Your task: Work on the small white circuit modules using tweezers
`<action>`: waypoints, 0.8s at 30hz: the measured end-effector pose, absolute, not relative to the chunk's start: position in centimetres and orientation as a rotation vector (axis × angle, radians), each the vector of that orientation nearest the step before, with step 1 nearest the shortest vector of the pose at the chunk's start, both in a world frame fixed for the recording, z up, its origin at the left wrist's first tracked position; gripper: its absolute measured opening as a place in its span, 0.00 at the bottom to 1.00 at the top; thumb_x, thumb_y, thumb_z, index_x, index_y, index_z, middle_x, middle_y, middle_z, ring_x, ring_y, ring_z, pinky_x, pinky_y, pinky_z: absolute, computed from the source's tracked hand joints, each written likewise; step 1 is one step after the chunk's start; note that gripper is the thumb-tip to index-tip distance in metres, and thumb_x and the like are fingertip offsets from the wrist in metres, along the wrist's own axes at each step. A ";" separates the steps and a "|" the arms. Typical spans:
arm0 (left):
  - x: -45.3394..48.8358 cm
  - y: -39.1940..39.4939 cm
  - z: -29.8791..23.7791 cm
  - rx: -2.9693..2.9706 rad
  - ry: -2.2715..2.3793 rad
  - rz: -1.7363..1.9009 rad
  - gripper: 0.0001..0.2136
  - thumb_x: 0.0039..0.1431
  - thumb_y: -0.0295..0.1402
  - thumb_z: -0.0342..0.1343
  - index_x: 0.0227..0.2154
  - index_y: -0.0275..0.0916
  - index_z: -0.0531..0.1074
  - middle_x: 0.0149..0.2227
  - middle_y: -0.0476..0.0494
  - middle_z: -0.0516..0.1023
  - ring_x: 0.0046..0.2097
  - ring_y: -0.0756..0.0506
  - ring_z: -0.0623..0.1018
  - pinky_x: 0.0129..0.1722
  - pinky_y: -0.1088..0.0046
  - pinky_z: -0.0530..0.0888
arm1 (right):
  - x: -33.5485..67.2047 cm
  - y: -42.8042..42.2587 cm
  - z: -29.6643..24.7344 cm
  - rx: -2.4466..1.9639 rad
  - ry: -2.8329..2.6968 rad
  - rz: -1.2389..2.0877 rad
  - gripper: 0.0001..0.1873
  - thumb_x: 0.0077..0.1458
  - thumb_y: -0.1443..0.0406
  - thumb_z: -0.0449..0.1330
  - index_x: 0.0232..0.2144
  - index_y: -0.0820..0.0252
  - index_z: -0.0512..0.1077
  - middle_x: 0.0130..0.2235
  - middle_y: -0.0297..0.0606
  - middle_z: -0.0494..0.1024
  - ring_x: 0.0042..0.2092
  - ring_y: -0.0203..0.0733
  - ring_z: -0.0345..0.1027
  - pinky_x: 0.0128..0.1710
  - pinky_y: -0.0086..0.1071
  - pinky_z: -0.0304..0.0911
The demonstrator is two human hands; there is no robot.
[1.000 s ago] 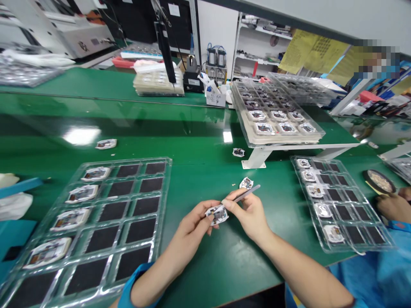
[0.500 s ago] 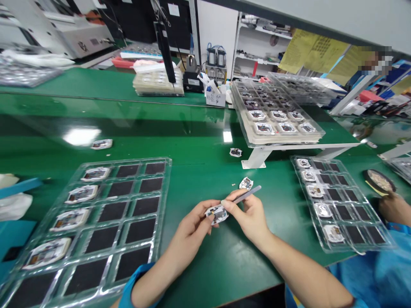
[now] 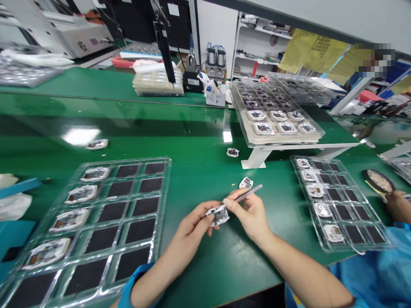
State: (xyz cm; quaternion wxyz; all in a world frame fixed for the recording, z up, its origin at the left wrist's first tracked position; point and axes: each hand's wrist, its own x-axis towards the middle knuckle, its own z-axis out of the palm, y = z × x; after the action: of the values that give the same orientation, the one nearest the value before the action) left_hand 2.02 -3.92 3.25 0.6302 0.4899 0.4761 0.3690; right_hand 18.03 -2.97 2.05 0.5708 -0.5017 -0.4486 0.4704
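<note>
My left hand (image 3: 192,224) pinches a small white part with a circuit board (image 3: 218,215) just above the green table. My right hand (image 3: 248,213) grips grey tweezers (image 3: 248,193) whose tip meets that part. Another small white part (image 3: 245,183) lies on the table just beyond my hands. A clear tray (image 3: 93,222) with dark pockets sits to my left, with several white parts down its left column. A second clear tray (image 3: 340,201) to my right also carries several parts in its left column.
A raised stack of trays (image 3: 276,117) full of parts stands on a white stand behind. Two loose parts (image 3: 233,152) (image 3: 96,144) lie on the moving green belt (image 3: 144,124). A co-worker's hand (image 3: 397,204) and blue sleeve are at the right edge near a round dish (image 3: 379,180).
The two loose parts on the belt have drifted left. The co-worker's hand at the right has shifted slightly. My hands stay put with the part and tweezers.
</note>
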 end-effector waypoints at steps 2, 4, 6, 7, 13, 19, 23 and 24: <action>2.0 -3.9 3.3 1.114 1.101 0.855 0.12 0.60 0.38 0.54 0.41 0.38 0.76 0.28 0.47 0.76 0.29 0.47 0.71 0.31 0.71 0.69 | 18.1 -3.0 2.1 -1.185 -1.065 1.072 0.08 0.47 0.62 0.69 0.26 0.57 0.74 0.27 0.33 0.78 0.31 0.39 0.71 0.35 0.33 0.67; 2.1 -3.9 3.2 1.099 1.115 0.859 0.12 0.60 0.39 0.55 0.41 0.38 0.76 0.28 0.48 0.76 0.29 0.47 0.71 0.30 0.71 0.69 | 18.1 -3.1 2.2 -1.180 -1.078 1.053 0.08 0.48 0.62 0.68 0.26 0.57 0.74 0.28 0.33 0.77 0.31 0.39 0.71 0.36 0.33 0.67; 2.1 -3.8 3.1 1.087 1.123 0.861 0.13 0.60 0.40 0.55 0.41 0.38 0.76 0.27 0.48 0.76 0.28 0.47 0.71 0.30 0.71 0.68 | 18.1 -3.2 2.2 -1.172 -1.091 1.046 0.08 0.49 0.62 0.68 0.26 0.57 0.73 0.28 0.33 0.77 0.31 0.39 0.71 0.35 0.33 0.67; 2.1 -3.8 3.1 1.086 1.122 0.860 0.13 0.59 0.40 0.56 0.41 0.38 0.76 0.27 0.48 0.76 0.28 0.47 0.71 0.30 0.71 0.68 | 18.1 -3.2 2.3 -1.169 -1.098 1.045 0.08 0.49 0.62 0.68 0.27 0.57 0.73 0.28 0.33 0.77 0.31 0.39 0.71 0.35 0.33 0.67; 2.0 -3.8 3.0 1.108 1.105 0.859 0.11 0.58 0.38 0.57 0.41 0.38 0.75 0.30 0.47 0.76 0.29 0.47 0.72 0.30 0.72 0.69 | 18.1 -3.3 2.2 -1.190 -1.142 1.030 0.07 0.50 0.62 0.68 0.28 0.57 0.74 0.29 0.33 0.78 0.32 0.39 0.72 0.36 0.33 0.68; 2.0 -3.8 2.6 1.136 1.101 0.853 0.12 0.57 0.37 0.58 0.42 0.39 0.75 0.29 0.47 0.76 0.30 0.47 0.73 0.30 0.72 0.70 | 18.1 -3.3 2.0 -1.187 -1.160 1.025 0.06 0.50 0.62 0.67 0.28 0.56 0.74 0.29 0.34 0.78 0.33 0.40 0.73 0.37 0.34 0.68; 1.9 -3.8 2.3 1.173 1.097 0.834 0.12 0.58 0.37 0.57 0.43 0.39 0.74 0.30 0.47 0.77 0.30 0.47 0.73 0.31 0.72 0.70 | 18.1 -3.2 1.9 -1.193 -1.144 1.058 0.07 0.49 0.61 0.68 0.28 0.57 0.75 0.29 0.34 0.79 0.32 0.40 0.73 0.36 0.34 0.68; 1.8 -3.9 2.2 1.179 1.096 0.831 0.12 0.58 0.37 0.57 0.44 0.39 0.74 0.30 0.47 0.77 0.30 0.47 0.73 0.31 0.72 0.70 | 18.1 -3.2 1.9 -1.190 -1.135 1.070 0.07 0.49 0.61 0.68 0.27 0.57 0.75 0.28 0.34 0.79 0.32 0.40 0.73 0.36 0.34 0.68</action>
State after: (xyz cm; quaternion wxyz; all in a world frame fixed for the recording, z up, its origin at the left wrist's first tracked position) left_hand 1.84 -3.85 2.23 0.6171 0.5120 0.4761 0.3610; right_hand 18.13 -3.16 1.89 0.5562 -0.5042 -0.4806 0.4533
